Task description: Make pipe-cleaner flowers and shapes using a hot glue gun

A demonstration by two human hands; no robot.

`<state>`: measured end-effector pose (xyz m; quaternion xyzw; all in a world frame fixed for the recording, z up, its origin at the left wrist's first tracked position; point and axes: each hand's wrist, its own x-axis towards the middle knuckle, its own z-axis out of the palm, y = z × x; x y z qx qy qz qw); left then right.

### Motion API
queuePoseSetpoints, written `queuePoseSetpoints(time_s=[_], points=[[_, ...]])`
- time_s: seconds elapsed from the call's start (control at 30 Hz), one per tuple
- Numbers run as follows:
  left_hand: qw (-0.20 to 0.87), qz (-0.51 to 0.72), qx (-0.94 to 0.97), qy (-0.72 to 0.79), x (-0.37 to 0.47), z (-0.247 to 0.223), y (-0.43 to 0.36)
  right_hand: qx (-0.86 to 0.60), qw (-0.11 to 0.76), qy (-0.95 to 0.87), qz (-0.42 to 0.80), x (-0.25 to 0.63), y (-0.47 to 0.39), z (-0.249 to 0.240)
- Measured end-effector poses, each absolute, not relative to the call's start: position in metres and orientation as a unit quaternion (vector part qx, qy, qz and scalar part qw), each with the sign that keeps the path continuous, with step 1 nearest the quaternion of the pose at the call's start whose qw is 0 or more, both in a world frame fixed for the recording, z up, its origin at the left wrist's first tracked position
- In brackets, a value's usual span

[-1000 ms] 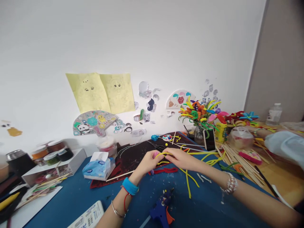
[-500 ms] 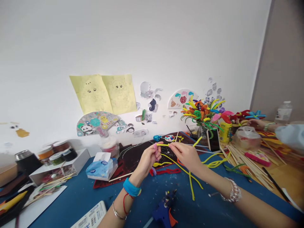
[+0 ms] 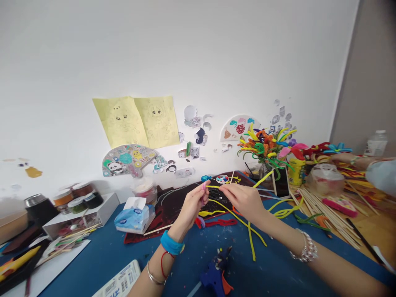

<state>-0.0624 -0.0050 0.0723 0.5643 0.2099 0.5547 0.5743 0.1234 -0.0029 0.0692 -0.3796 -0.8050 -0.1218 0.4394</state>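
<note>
My left hand (image 3: 195, 201) pinches a small pink fuzzy piece (image 3: 203, 187) together with one end of a yellow pipe cleaner (image 3: 213, 187). That pipe cleaner runs across to my right hand (image 3: 240, 199), whose fingers are closed on it, and a yellow length sticks up beyond the knuckles. Under my hands, more yellow pipe cleaners (image 3: 252, 243) and a red one (image 3: 221, 222) lie on the blue table and dark mat. Nearer to me a blue glue gun (image 3: 213, 275) rests on the table.
A tissue pack (image 3: 135, 216) and a white shelf with paint jars (image 3: 105, 206) are at the left. Pipe-cleaner flowers (image 3: 269, 144), a phone (image 3: 281, 183) and wooden sticks (image 3: 324, 214) are at the right. Another person's arm (image 3: 352, 159) reaches in at the far right.
The view has shifted slightly, so the scene sits a little further right. My left fingers have closed up around the pink piece, which now shows less. The other person's hand has moved slightly.
</note>
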Motion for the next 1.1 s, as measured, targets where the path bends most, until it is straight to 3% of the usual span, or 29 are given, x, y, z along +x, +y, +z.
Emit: queuePoseSetpoints(time_s=[0.17,0.33,0.53,0.83,1.1], points=[[0.530,0.518,0.618,0.261,-0.061,0.070,-0.007,-0.367,0.452,-0.808,-0.092,0.115,-0.004,0.070],[0.513,0.514,0.631,0.272,-0.058,0.068,-0.009,-0.385,0.482,-0.783,0.081,0.100,-0.009,0.072],[0.421,0.525,0.662,0.330,-0.056,0.066,-0.006,-0.332,0.494,-0.759,0.266,0.089,-0.007,0.070],[0.438,0.598,0.589,0.321,-0.063,0.070,0.000,-0.335,0.378,-0.805,0.312,0.109,0.008,0.059],[0.415,0.540,0.638,0.358,-0.044,0.052,-0.003,-0.291,0.463,-0.720,0.428,0.104,0.008,0.063]])
